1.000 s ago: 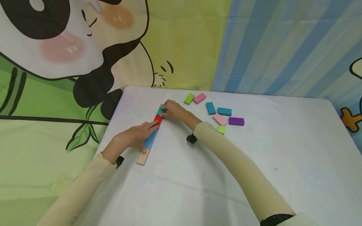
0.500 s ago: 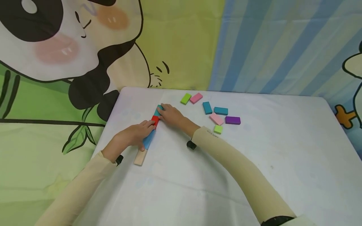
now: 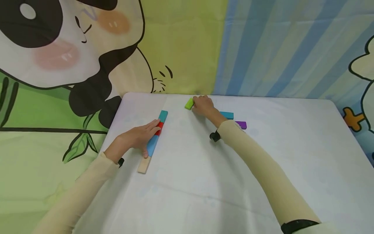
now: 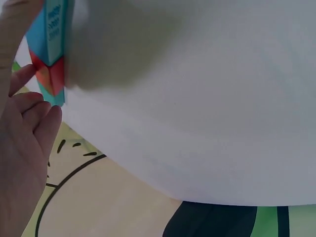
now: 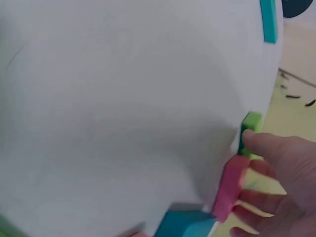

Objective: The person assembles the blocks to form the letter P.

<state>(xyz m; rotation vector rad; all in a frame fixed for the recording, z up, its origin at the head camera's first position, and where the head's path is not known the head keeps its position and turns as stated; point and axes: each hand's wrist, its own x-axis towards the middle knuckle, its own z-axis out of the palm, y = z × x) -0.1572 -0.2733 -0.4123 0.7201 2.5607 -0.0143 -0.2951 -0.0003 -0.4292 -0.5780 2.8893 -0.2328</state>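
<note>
Under my left hand (image 3: 135,138), four blocks sit end to end in one row: one teal (image 3: 163,116) at the far end, one red (image 3: 160,124) beneath my fingers, one blue (image 3: 152,145) beside my thumb, one plain (image 3: 144,165) just nearer me. That hand is relaxed, fingers laid along the row and touching the red.

Over to my right hand (image 3: 203,105), up by the table's far edge: the thumb is on the one green block (image 3: 189,104), just left of my knuckles. Whether my fingers have closed on its far side, I can't tell.

Close against those fingers, one pink block (image 5: 231,186) runs on from the green, with one dark teal block (image 5: 185,224) by its other end, and a sliver of pink peeks in at the wrist view's bottom edge.

Beyond my right wrist, the head view gives me one more glimpse of dark teal and one purple block (image 3: 241,124), partly covered. My own hand and sleeve (image 3: 260,169) stand in the way there. White table (image 3: 181,195) below both hands; ahead of them, a cartoon cloth (image 3: 187,48).
</note>
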